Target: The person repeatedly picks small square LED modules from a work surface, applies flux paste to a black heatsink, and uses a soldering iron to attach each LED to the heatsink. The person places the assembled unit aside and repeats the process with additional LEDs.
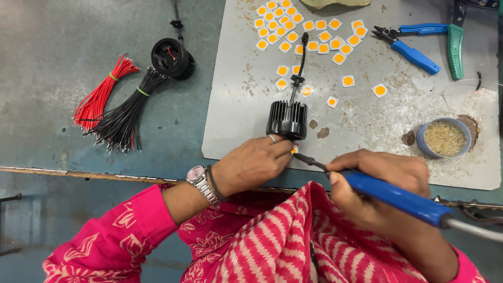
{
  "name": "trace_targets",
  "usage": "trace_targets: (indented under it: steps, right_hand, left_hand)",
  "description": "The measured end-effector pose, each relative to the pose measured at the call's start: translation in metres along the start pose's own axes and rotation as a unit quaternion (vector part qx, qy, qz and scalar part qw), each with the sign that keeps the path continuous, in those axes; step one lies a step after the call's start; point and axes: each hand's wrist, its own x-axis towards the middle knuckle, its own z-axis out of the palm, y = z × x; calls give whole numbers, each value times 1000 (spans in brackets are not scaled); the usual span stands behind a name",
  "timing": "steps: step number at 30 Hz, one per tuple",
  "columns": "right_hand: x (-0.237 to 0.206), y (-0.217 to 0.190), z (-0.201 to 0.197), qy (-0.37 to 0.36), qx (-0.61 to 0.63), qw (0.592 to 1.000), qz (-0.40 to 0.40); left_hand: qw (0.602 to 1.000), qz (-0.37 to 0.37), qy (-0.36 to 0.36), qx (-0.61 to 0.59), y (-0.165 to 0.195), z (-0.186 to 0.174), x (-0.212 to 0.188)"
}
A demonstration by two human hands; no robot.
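Both hands are engaged. We note our left hand (251,163) pinching a small square LED chip (295,149) at its fingertips, and our right hand (385,183) clenched round the blue handle of a soldering iron (387,195), whose tip meets the chip just right of the left fingertips. Directly beyond the left hand, touching its knuckles, stands a black finned heat sink (286,119) on a grey mat (236,105). Loose chips (309,36) lie farther beyond; blue pliers (414,52) and a flux tin (444,138) lie beyond the right hand.
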Motion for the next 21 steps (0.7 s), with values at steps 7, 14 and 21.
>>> trace_targets:
  steps: [7,14,21]
  right_hand:
    - [-5,5,-4,0,-6,1000,27]
    - [-3,5,0,-7,13,1000,19]
    - [-1,3,4,-11,7,1000,18]
  left_hand:
    - [1000,4,22,12,0,2,0]
    - [1000,-1,9,15,1,1,1]
    - [1000,-5,23,11,3,2,0]
